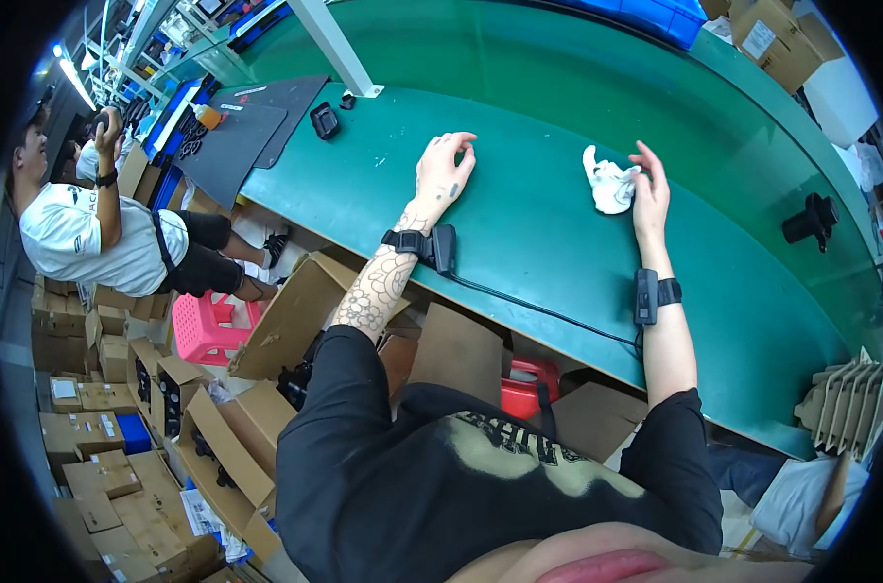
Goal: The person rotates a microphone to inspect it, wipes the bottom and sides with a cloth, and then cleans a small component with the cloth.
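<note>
On the green tabletop (pixel 538 262) rests my left hand (pixel 444 170), its fingers loosely bent toward the right with nothing seen in them. My right hand (pixel 649 196) lies farther right, fingers stretched away from me. Just left of it, against or very close to its thumb side, is a crumpled white piece of cloth (pixel 612 187), perhaps a glove. Each wrist wears a black strapped device, the left one (pixel 443 250) and the right one (pixel 646 296), joined by a black cable (pixel 543 309).
A small black part (pixel 325 121) and dark mats (pixel 237 136) lie at the far left. A black fitting (pixel 812 222) is at the right, above stacked cardboard dividers (pixel 848 403). A person (pixel 111 228) stands left near a pink stool (pixel 208 328). Open cartons (pixel 232 452) crowd the floor.
</note>
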A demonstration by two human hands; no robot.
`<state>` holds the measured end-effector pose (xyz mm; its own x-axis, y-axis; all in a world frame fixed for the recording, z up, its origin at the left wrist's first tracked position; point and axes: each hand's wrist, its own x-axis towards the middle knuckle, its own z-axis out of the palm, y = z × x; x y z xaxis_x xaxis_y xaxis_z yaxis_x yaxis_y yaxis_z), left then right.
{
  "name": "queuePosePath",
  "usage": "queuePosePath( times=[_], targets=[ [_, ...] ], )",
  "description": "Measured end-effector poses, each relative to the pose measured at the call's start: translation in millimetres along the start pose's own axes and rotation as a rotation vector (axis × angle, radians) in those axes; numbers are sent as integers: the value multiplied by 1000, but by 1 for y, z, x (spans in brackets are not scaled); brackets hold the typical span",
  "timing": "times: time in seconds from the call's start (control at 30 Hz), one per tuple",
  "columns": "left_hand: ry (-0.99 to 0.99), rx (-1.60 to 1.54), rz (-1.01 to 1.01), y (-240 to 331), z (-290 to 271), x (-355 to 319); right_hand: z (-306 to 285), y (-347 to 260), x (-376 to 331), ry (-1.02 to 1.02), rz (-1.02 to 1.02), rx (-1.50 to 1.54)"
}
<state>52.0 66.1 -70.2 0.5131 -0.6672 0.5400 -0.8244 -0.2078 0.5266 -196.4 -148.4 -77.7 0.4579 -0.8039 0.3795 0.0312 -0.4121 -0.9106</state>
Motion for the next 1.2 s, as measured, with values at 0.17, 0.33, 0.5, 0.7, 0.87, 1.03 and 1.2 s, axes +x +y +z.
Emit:
queuePosePath(
  times=[0.17, 0.33, 0.5, 0.7, 0.87, 1.03, 1.2],
  targets=[
    [100, 127, -7, -64, -36, -3, -6, 14, 13, 87, 26, 181],
    [220, 352, -303, -135, -78, -10, -7, 13, 14, 109, 50, 181],
    [419, 416, -612, -146, -87, 2, -6, 18, 7, 96, 40, 122],
    [373, 600, -634, -145, -82, 0, -5, 15, 8, 68, 19, 39],
    [350, 573, -637, -145, -79, 10, -7, 16, 12, 81, 33, 57],
    [337, 582, -638, -140, -84, 4, 0, 14, 4, 116, 53, 58],
    [364, 526, -636, -133, -87, 8, 3, 5, 2, 164, -2, -54]
  ],
)
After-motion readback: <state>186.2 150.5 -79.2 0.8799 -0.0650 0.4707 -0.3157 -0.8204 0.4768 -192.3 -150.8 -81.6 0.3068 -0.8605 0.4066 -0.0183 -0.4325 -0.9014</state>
